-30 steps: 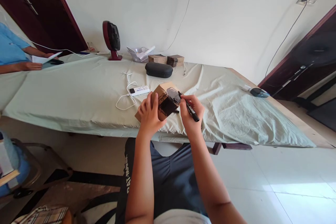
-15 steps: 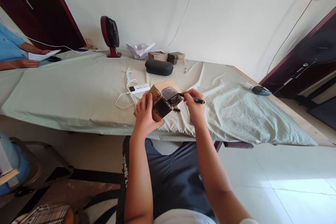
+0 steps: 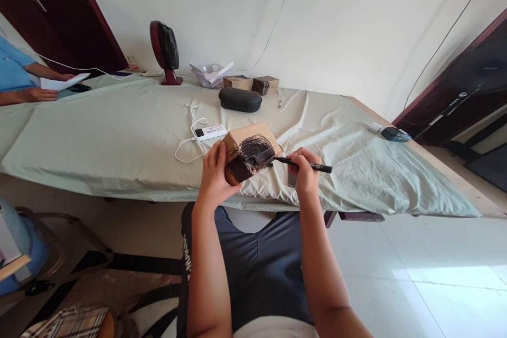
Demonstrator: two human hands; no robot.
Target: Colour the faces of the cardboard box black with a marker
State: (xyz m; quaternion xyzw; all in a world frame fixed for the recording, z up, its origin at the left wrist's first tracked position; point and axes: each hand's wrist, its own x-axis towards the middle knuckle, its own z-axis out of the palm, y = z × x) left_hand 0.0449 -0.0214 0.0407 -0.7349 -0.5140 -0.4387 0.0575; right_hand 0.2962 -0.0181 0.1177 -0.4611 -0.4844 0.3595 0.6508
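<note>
A small brown cardboard box [image 3: 250,133] with black scribbles on its faces is tilted above the front of the table. My left hand [image 3: 216,174] grips its left side, thumb along the lower edge. In my right hand [image 3: 306,169] is a black marker pen [image 3: 320,167], pinched between the fingers, its tip at the right edge of the blackened face. A dark flat object [image 3: 292,178] lies on the cloth, partly covered by my right hand. Behind the box rests a white power bank [image 3: 211,132] with a white cable.
A black hard case [image 3: 240,100], two cardboard boxes [image 3: 266,84], a plastic basket [image 3: 209,76] and a red fan [image 3: 165,53] stand toward the wall. A pale green cloth [image 3: 119,132] covers the table. At the far left a person in a blue sleeve [image 3: 13,66] holds paper.
My right hand and the marker have moved right and slightly down, to the face's right edge. The box has turned, showing more of its scribbled face, which my left hand keeps gripping.
</note>
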